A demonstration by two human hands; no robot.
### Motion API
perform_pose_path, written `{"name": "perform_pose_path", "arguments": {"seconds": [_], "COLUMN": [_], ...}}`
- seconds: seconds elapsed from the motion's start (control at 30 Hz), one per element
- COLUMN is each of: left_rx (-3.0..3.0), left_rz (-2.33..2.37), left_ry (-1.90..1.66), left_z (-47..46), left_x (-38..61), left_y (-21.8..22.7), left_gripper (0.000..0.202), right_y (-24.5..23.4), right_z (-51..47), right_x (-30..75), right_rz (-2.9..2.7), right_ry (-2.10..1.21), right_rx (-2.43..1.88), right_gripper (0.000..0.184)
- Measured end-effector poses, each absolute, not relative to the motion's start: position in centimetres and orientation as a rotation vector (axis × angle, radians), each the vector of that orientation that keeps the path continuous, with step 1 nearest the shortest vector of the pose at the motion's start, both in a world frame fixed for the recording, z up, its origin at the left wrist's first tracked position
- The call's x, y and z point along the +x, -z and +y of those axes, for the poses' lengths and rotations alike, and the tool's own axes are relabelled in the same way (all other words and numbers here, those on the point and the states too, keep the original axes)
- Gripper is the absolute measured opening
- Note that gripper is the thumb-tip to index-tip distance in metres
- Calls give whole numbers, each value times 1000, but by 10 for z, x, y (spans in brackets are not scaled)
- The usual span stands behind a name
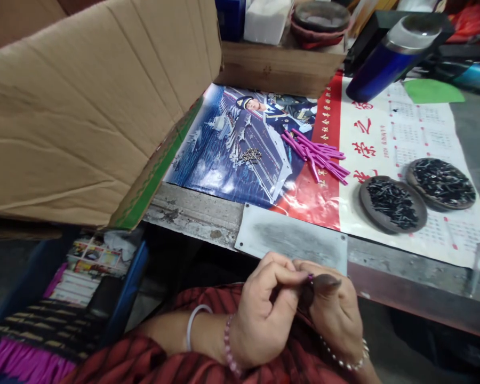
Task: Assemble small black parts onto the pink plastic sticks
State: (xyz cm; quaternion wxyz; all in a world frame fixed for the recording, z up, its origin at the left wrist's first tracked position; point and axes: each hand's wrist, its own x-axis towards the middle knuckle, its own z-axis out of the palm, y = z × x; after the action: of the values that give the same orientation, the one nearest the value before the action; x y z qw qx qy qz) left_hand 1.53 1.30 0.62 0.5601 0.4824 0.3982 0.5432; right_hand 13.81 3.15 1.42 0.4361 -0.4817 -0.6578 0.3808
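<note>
My left hand (266, 309) and my right hand (338, 309) meet in front of my body, just below the table's front edge. Both are closed, their fingertips pressed together. Between them shows a tiny bit of a purple piece (310, 278); the rest is hidden by the fingers. The right thumb tip looks dark, perhaps covered or stained. Right behind the hands lies a white plate (292, 234) with a grey smudged surface. Farther back, a bundle of purple sticks (318, 154) rests on a printed calendar sheet (232, 181), near a small heap of shiny metallic bits (252, 155).
Two shallow dishes, a nearer one (392, 205) and a farther one (440, 184), hold dark slender pieces at right. A blue bottle (384, 64) leans behind them. A large cardboard box (96, 106) stands at left, above a blue bin (134, 282) with packets and purple strips.
</note>
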Motion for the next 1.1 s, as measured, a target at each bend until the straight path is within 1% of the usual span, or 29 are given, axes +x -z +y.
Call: {"name": "perform_pose_path", "arguments": {"seconds": [0.03,0.17,0.27,0.3,0.47,0.53,0.63,0.7,0.83,0.9,0.97,1.07,1.1], "left_rx": [1141,1116,1070,1055,1011,998,950,887,737,684,654,623,608], "left_rz": [935,939,952,958,960,964,967,956,920,902,896,913,923], "left_ry": [-1282,-1288,-1309,-1311,-1303,-1305,-1285,-1249,-1210,-1207,-1193,-1161,-1156], "left_z": [14,15,16,17,18,20,22,23,28,31,35,38,39], "left_x": [15,15,14,15,17,18,19,18,13,8,3,-5,-7], "left_y": [-6,-4,-4,-4,-2,0,1,1,0,1,2,1,-1], "left_gripper": [14,14,13,12,12,12,12,11,6,6,11,20,25], "right_y": [-14,-11,-8,-8,-5,-4,-6,-10,-25,-33,-41,-52,-55], "right_z": [31,29,28,27,24,24,27,31,43,57,82,139,161], "right_x": [138,139,142,143,140,137,139,149,183,200,211,207,200], "right_rz": [-1638,-1667,-1605,-1594,-1626,-1571,-1610,-1622,-1525,-1641,-1855,-2119,-2220], "right_ry": [-930,-797,-782,-779,-651,-595,-621,-630,-523,-485,-418,-306,-294], "right_rx": [-1182,-1156,-1187,-1197,-1287,-1340,-1367,-1387,-1549,-1579,-1514,-1465,-1512], "right_gripper": [55,28,10,8,12,11,7,8,9,8,11,15,14]}}
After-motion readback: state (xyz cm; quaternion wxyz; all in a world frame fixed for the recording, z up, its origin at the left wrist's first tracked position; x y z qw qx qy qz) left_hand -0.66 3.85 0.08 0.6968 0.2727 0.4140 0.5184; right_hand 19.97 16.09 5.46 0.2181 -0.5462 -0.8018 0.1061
